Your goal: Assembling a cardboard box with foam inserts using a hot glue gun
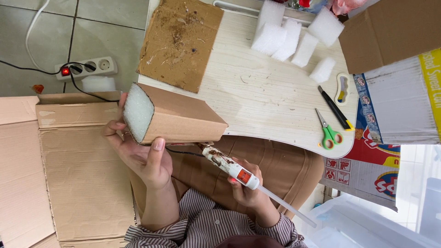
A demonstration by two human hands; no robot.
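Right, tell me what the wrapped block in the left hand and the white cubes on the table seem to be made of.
Brown wrapped block: seemingly matte corrugated cardboard around white foam, whose beaded, grainy end face shows. White cubes: likely the same soft foam, with a fuzzy matte surface. Pale table: probably wood-grain laminate.

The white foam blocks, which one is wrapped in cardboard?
The foam block in the left hand, its white end showing from the cardboard sleeve. The loose foam blocks at the table's far end are bare.

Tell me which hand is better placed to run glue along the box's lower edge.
Right. The right hand already grips the glue gun, its tip at the cardboard box; the left hand is busy holding that box.
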